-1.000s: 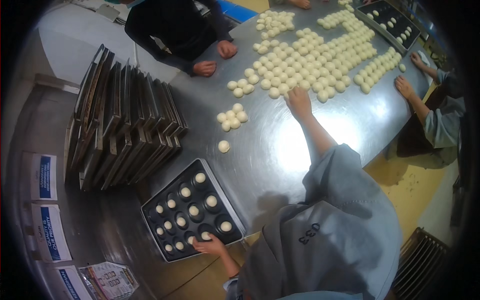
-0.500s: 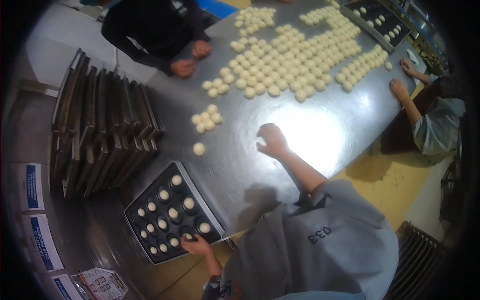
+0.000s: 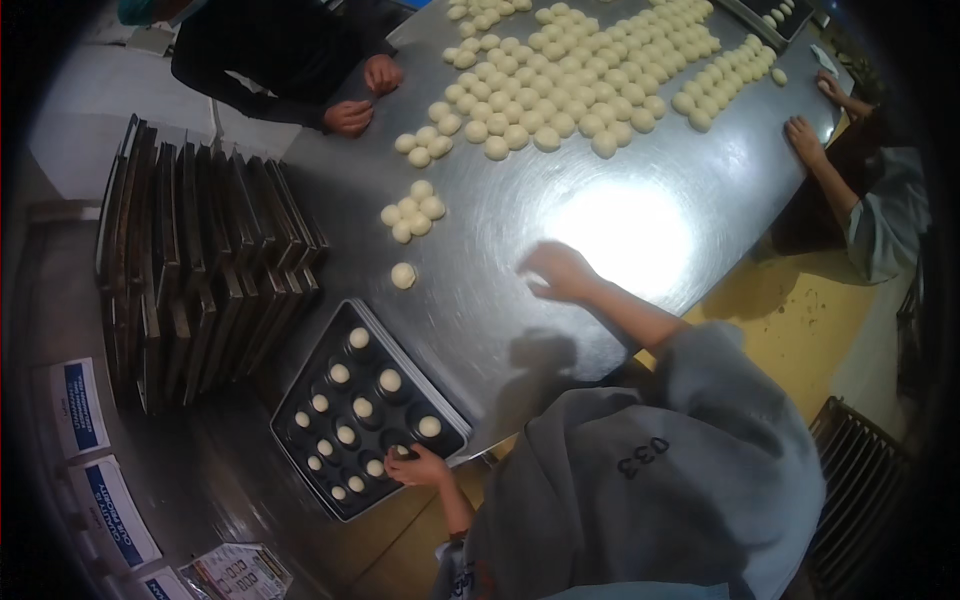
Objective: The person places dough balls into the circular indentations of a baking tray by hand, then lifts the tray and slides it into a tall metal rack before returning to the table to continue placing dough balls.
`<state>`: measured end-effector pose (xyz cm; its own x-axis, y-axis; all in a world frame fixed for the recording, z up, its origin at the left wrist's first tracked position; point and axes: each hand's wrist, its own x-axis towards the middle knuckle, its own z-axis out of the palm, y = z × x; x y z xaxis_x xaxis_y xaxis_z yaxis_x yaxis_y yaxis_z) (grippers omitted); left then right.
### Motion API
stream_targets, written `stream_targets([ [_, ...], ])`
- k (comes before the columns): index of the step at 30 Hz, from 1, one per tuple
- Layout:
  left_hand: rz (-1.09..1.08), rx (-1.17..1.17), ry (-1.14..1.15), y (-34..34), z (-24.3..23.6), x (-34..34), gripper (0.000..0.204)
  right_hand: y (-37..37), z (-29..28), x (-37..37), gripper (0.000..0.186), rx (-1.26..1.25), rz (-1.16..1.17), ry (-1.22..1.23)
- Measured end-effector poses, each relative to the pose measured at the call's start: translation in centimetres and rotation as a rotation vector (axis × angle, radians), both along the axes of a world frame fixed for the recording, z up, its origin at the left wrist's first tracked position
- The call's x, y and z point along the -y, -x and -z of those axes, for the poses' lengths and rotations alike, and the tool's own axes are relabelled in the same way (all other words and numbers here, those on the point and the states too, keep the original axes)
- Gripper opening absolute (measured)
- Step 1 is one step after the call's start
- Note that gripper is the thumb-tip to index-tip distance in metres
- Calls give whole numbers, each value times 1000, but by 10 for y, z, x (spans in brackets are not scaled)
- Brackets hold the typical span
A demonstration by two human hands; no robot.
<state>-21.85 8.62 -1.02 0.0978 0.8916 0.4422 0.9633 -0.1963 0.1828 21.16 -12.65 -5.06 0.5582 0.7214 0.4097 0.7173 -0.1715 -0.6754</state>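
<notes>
My left hand [image 3: 418, 466] is at the near edge of a dark baking tray [image 3: 412, 362] with round cups. Its fingers close about a pale dough ball [image 3: 402, 450] at one of the cups; the hand partly hides the ball. Several other cups each hold a dough ball [image 3: 362, 407]. Over the bare metal table [image 3: 480, 330] is my right hand [image 3: 560, 272], slightly blurred, with bent fingers, thumb apart and no dough visible in it. Left of it on the table sit a lone dough ball [image 3: 403, 275] and a small cluster of dough balls [image 3: 412, 210].
Many dough balls [image 3: 560, 85] cover the table's far part. Dark trays [image 3: 200, 260] stand upright in rows at left. Across the table are a black-sleeved person's hands [image 3: 365, 98]; another person's hands [image 3: 806, 142] rest by the right edge. A further tray [image 3: 765, 18] lies far right.
The view has shifted, so the tray appears further right and the dough higher up. My left hand stays at the same part of the tray; my right hand remains over the table.
</notes>
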Motion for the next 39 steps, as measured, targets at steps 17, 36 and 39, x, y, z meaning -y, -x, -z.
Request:
stream_targets([
  [17,41,177,-38,7,17,-3,39,-55,-7,50,17,109,308,261],
  [36,70,236,-34,-2,3,2,34,-41,4,-11,11,32,261,-11],
  [39,64,285,-60,1,5,3,31,-45,23,51,12,79,286,8],
])
